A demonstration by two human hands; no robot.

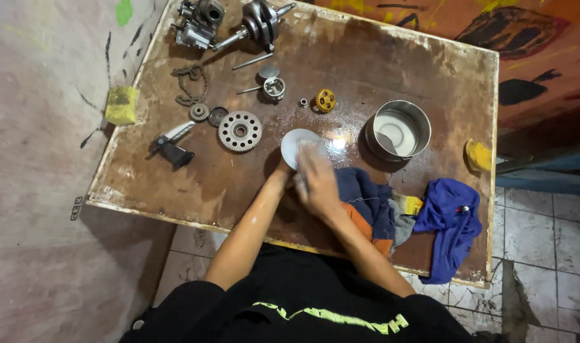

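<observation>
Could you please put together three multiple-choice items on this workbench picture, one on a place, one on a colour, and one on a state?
1. Where does the metal pot stand relative to the big gear?
A. To its right
B. To its left
C. On top of it

2. What colour is the small gear near the table's middle?
A. Red
B. Yellow
C. Green

3. What is the right hand doing?
A. Resting on the floor
B. Gripping the chain
C. Pressing on the round grey disc

Answers: 1 A, the pot sits further right on the table. 2 B, it is plainly yellow. 3 C, the blurred hand covers the disc's right edge, while the chain lies untouched.
</observation>
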